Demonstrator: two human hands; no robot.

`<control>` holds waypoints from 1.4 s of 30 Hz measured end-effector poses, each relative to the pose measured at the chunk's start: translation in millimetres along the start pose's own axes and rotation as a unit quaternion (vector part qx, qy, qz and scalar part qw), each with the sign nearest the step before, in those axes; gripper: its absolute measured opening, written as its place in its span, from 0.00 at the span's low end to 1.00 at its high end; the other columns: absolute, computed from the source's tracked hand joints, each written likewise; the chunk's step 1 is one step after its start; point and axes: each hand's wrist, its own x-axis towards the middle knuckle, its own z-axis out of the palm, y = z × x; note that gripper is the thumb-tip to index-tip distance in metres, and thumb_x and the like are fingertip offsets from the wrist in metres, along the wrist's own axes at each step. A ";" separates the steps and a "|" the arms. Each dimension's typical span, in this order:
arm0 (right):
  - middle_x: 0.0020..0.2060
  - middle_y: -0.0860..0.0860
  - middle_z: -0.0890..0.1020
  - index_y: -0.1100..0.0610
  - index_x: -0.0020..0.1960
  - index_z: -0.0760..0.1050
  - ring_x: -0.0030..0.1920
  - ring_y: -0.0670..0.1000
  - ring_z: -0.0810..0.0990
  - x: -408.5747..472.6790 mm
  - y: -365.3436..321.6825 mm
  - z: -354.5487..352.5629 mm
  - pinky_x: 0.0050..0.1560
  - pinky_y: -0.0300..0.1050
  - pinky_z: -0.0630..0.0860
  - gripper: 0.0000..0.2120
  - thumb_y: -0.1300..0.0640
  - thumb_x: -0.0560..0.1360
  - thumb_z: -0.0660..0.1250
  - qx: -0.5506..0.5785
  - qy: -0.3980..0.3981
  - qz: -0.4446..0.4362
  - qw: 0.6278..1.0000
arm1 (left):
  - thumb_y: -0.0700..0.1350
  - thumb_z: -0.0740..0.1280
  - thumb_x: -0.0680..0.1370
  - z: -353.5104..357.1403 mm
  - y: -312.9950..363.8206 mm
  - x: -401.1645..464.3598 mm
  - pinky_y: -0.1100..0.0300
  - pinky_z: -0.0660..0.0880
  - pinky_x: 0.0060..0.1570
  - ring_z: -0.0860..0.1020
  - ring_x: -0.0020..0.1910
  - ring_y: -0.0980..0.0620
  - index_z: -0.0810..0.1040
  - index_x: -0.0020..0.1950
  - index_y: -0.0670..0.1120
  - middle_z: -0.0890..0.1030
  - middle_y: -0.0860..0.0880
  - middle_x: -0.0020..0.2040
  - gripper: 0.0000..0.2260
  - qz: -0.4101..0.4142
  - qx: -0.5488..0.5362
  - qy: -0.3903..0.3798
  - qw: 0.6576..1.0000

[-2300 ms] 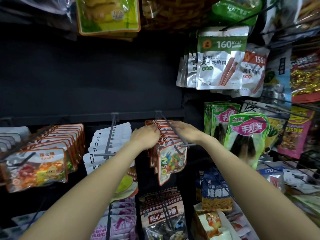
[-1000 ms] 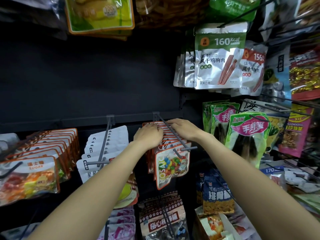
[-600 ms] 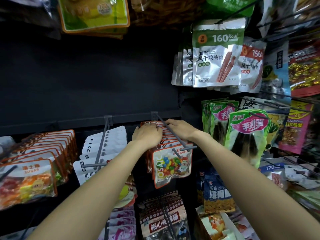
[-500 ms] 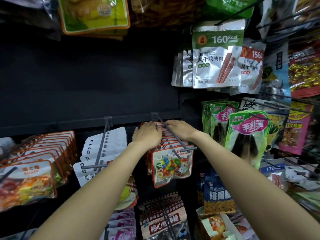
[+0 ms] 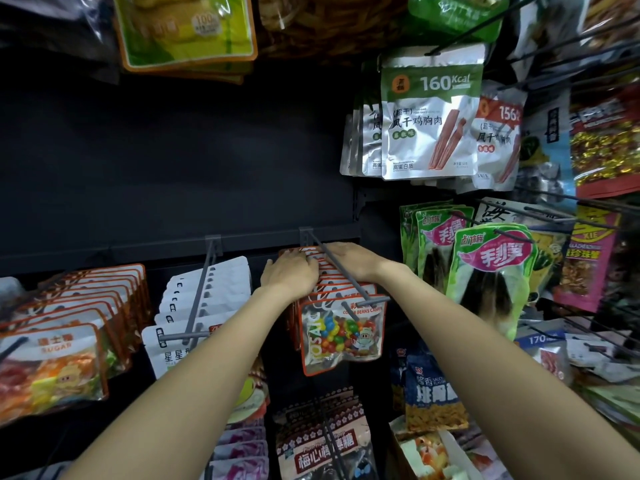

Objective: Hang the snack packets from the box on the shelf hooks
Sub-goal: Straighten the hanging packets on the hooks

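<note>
A row of orange-edged candy packets (image 5: 341, 336) hangs on a grey shelf hook (image 5: 349, 277) at the middle of the head view. The front packet shows coloured beans. My left hand (image 5: 291, 277) sits on the left side of the row, fingers curled over the packet tops near the back. My right hand (image 5: 351, 261) lies flat across the hook and the packet tops from the right, fingers pointing left. The fingertips of both hands meet at the rear packets. An open box (image 5: 453, 452) with more packets is at the bottom right.
Neighbouring hooks carry white packets (image 5: 207, 299) and sugar candy packets (image 5: 59, 362) to the left. Green packets (image 5: 488, 271) hang close on the right, silver chicken-strip packets (image 5: 429, 119) above them. Plum candy packets (image 5: 322, 445) hang below. Thin wire hooks stick out at the right.
Both hands slid a little farther back along the hook toward the wall. The front candy packet swung from tilted to hanging square to me.
</note>
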 end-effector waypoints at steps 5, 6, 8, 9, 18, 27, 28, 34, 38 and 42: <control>0.77 0.58 0.52 0.63 0.77 0.50 0.77 0.53 0.50 10.0 -0.4 -0.3 0.74 0.42 0.42 0.25 0.53 0.84 0.49 -0.112 -0.035 0.014 0.993 | 0.50 0.45 0.83 -1.5 3.1 12.2 0.46 0.44 0.74 0.46 0.77 0.50 0.49 0.78 0.46 0.47 0.49 0.79 0.24 -0.037 -0.027 -0.014 0.999; 0.77 0.58 0.51 0.64 0.77 0.48 0.77 0.53 0.48 12.2 0.2 0.1 0.73 0.41 0.41 0.25 0.54 0.84 0.49 -0.125 -0.040 0.011 0.991 | 0.51 0.44 0.83 -1.8 3.8 14.9 0.46 0.43 0.74 0.45 0.77 0.50 0.47 0.78 0.45 0.46 0.49 0.79 0.24 -0.044 -0.031 -0.024 0.998; 0.77 0.58 0.50 0.63 0.77 0.47 0.77 0.53 0.48 16.1 2.3 1.4 0.71 0.39 0.41 0.26 0.53 0.84 0.50 -0.142 -0.050 -0.002 0.989 | 0.51 0.43 0.83 -0.8 4.2 19.9 0.46 0.43 0.74 0.44 0.77 0.50 0.46 0.78 0.45 0.45 0.49 0.79 0.24 -0.051 -0.027 -0.040 0.998; 0.77 0.58 0.50 0.63 0.77 0.47 0.77 0.53 0.48 17.3 3.0 2.2 0.71 0.39 0.42 0.27 0.53 0.84 0.51 -0.143 -0.052 -0.006 0.988 | 0.51 0.43 0.83 -0.1 3.5 21.7 0.45 0.43 0.74 0.44 0.77 0.50 0.46 0.78 0.44 0.46 0.49 0.79 0.24 -0.051 -0.023 -0.046 0.997; 0.77 0.58 0.52 0.62 0.77 0.48 0.77 0.53 0.49 13.1 1.0 1.6 0.69 0.37 0.44 0.28 0.51 0.83 0.53 -0.123 -0.052 0.002 0.991 | 0.51 0.43 0.83 0.0 3.3 23.7 0.44 0.44 0.74 0.46 0.77 0.50 0.49 0.78 0.45 0.48 0.49 0.79 0.24 -0.050 -0.001 -0.054 0.997; 0.77 0.56 0.55 0.60 0.78 0.50 0.77 0.52 0.51 -9.1 0.9 2.7 0.70 0.36 0.47 0.24 0.52 0.84 0.49 -0.064 -0.037 0.002 0.997 | 0.49 0.43 0.82 -2.3 5.9 6.5 0.43 0.47 0.73 0.51 0.77 0.49 0.55 0.77 0.44 0.54 0.48 0.78 0.23 -0.027 -0.035 -0.038 0.998; 0.77 0.55 0.55 0.60 0.77 0.50 0.77 0.53 0.50 -13.9 0.8 2.1 0.69 0.35 0.47 0.24 0.52 0.84 0.48 -0.058 -0.036 -0.001 0.998 | 0.48 0.43 0.82 -2.6 6.4 1.8 0.42 0.48 0.73 0.51 0.76 0.48 0.56 0.77 0.43 0.55 0.48 0.78 0.23 -0.024 -0.034 -0.038 0.998; 0.74 0.55 0.64 0.58 0.74 0.63 0.74 0.52 0.61 -49.1 -0.9 -5.0 0.73 0.43 0.55 0.21 0.53 0.84 0.48 0.128 0.047 0.021 0.990 | 0.50 0.50 0.83 -6.2 18.0 -47.9 0.51 0.55 0.73 0.57 0.75 0.49 0.63 0.75 0.48 0.58 0.50 0.77 0.21 0.040 -0.168 0.059 0.983; 0.69 0.49 0.71 0.52 0.72 0.67 0.66 0.47 0.70 -80.9 8.5 9.4 0.64 0.41 0.67 0.21 0.49 0.82 0.55 0.333 0.164 0.073 0.926 | 0.51 0.57 0.81 7.9 22.4 -82.6 0.52 0.60 0.72 0.61 0.74 0.52 0.59 0.76 0.53 0.59 0.53 0.77 0.23 0.004 -0.350 0.113 0.930; 0.72 0.49 0.67 0.51 0.77 0.57 0.60 0.43 0.72 -104.5 5.4 37.8 0.51 0.34 0.70 0.25 0.47 0.82 0.56 0.497 0.162 0.086 0.848 | 0.58 0.59 0.72 22.7 19.2 -92.0 0.48 0.69 0.66 0.71 0.67 0.49 0.56 0.76 0.58 0.66 0.52 0.74 0.32 -0.072 -0.515 0.093 0.849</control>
